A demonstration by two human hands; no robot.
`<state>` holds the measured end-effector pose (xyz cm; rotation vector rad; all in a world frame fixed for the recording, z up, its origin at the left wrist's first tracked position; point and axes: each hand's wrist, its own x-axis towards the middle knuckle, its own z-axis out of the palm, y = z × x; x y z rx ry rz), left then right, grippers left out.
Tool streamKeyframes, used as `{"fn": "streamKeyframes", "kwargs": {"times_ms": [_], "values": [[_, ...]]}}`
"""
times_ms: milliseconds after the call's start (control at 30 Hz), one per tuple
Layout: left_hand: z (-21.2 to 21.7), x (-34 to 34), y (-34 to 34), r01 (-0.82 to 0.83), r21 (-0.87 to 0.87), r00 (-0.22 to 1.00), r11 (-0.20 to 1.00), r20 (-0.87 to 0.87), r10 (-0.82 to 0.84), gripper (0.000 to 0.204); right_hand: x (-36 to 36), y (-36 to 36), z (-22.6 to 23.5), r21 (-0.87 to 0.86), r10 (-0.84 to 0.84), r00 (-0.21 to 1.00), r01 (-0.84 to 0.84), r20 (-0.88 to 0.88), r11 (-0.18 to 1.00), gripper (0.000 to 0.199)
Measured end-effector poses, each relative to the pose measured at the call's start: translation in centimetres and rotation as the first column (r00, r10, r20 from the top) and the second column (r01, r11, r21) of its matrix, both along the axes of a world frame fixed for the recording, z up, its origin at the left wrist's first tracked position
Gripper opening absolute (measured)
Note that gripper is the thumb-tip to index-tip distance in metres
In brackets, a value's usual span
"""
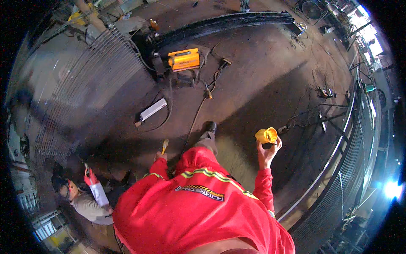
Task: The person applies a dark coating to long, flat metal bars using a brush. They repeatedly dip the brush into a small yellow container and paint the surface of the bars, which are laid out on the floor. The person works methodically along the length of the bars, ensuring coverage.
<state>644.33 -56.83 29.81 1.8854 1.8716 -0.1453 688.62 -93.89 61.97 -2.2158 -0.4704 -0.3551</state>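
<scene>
My right hand [268, 154], raised out to the right, is wrapped round a small yellow cup-like container [266, 135]. The cup's round mouth shows, and its inside is yellow too. Lower on the left, my left hand [160, 156] is closed on a paintbrush [165, 146] whose yellowish end points up and away from me. Part of that hand is hidden by its red sleeve. The cup and the brush are well apart, with nothing touching either except my hands.
A co-worker [86, 205] with a red glove crouches close at my left. Metal bars [97, 63] lie at the left, more bars [338, 203] at the right. Ahead are an orange machine [184, 59], a white box [153, 109], cables [198, 110] and a dark beam [224, 23].
</scene>
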Motion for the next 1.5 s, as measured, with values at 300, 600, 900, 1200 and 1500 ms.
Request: {"fn": "streamKeyframes", "kwargs": {"times_ms": [300, 600, 900, 1200, 1500], "values": [[9.6, 44.6, 8.7, 0.094, 0.099, 0.779, 0.991, 0.612, -0.136, 0.021, 23.7, 6.7, -3.0, -0.136, -0.040, 0.995, 0.027, -0.094, 0.990, 0.062], [13.4, 72.1, 10.8, -0.155, 0.095, 0.850, 0.983, 0.521, 0.083, 0.037, 52.0, 22.8, -8.1, -0.112, 0.325, 0.916, -0.358, -0.234, 0.927, 0.060], [1.9, 84.7, 9.2, -0.544, 0.036, 0.621, 0.838, 0.689, 0.374, 0.034, 69.3, 48.1, -18.4, -0.050, 0.803, 0.534, -0.839, -0.265, 0.542, 0.064], [-9.7, 91.7, 22.1, -0.700, 0.180, 0.640, 0.692, 0.589, 0.494, 0.028, 66.0, 68.1, -37.0, -0.158, 0.896, 0.299, -0.953, -0.328, 0.260, 0.060], [-17.2, 91.3, 36.9, -0.708, 0.005, 0.580, 0.706, 0.574, 0.577, 0.031, 64.4, 77.9, -48.7, -0.146, 0.830, 0.219, -0.975, -0.513, 0.167, 0.066]]}}
